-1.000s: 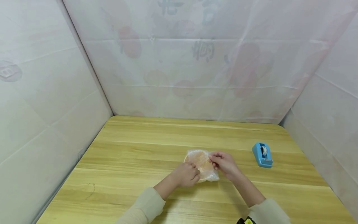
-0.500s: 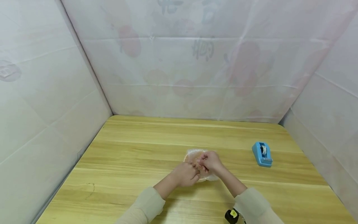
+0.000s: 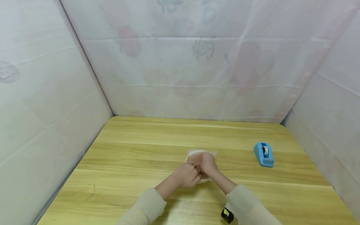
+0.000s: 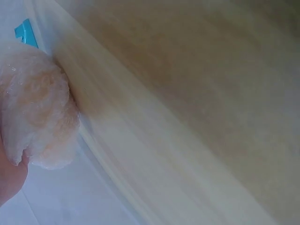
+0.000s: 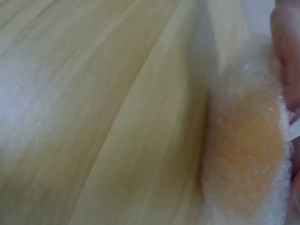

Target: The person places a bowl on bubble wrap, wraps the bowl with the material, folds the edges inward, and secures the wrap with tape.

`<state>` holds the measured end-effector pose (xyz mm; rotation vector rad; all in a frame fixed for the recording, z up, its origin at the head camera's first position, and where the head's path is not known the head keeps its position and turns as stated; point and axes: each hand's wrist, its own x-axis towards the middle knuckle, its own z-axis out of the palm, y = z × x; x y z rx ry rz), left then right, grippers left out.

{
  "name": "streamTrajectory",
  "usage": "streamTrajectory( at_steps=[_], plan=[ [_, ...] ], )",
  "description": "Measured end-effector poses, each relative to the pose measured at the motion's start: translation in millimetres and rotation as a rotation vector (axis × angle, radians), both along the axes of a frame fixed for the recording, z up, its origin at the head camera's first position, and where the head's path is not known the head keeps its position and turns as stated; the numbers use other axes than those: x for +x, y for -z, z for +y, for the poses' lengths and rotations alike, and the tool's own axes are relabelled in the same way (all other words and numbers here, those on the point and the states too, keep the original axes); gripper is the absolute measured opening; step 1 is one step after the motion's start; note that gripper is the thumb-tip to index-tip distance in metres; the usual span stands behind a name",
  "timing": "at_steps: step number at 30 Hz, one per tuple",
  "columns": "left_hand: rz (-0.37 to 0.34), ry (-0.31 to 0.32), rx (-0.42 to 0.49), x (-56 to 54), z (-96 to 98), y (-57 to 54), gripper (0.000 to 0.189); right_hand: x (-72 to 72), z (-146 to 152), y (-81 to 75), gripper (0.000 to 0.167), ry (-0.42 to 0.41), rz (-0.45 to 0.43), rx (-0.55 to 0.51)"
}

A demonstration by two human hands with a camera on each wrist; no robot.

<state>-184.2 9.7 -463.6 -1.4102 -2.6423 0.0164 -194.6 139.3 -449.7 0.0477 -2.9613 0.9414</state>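
A round, peach-orange thing wrapped in clear bubble wrap (image 3: 193, 157) lies on the wooden table, partly covered by both hands. My left hand (image 3: 186, 175) grips it from the near left, fingers curled over the top. In the left wrist view, part of that hand (image 4: 11, 178) lies against the wrap's lower edge. My right hand (image 3: 208, 163) comes in from the right, its curled fingers on the wrap close to the left fingers. The right wrist view shows the bundle (image 5: 246, 150) from the side, with right-hand fingers (image 5: 287, 56) at its edge. The right fingertips are hidden in the head view.
A blue tape dispenser (image 3: 263, 155) with a white roll stands on the table at the right. Beside the right sleeve is a small black object with a yellow patch (image 3: 227, 215). Fabric screens (image 3: 197, 78) close off the back and both sides of the wooden table (image 3: 135, 150).
My right hand has moved left from the bundle's right edge to its middle, next to the left fingers, and its fingers have turned downward. The left hand has stayed in place.
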Motion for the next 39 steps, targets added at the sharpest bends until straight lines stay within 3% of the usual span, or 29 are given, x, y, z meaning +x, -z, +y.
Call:
streamTrajectory(
  at_steps=[10, 21, 29, 31, 37, 39],
  plan=[
    [0.141, 0.007, -0.033, 5.7, 0.5, 1.8, 0.04, 3.3, -2.7, 8.8, 0.038, 0.004, 0.011, 0.071],
    [0.104, 0.022, 0.032, 1.8, -2.5, -0.1, 0.039, 7.8, -4.1, 10.7, 0.038, -0.037, 0.095, 0.249],
    [0.104, 0.016, 0.014, -1.0, -2.7, 1.1, 0.041, 7.1, -3.5, 13.2, 0.036, -0.127, 0.211, 0.51],
    [0.097, 0.011, 0.001, -1.2, -2.3, 1.0, 0.041, 7.2, -2.4, 13.5, 0.037, -0.133, 0.207, 0.493],
    [0.079, 0.011, -0.01, -1.0, -1.1, 1.6, 0.043, 9.3, 2.0, 8.7, 0.027, -0.166, 0.186, 0.159],
    [0.079, 0.009, -0.007, -1.2, -1.0, 1.9, 0.043, 7.7, 2.8, 6.7, 0.025, -0.203, 0.191, 0.095]
  ],
)
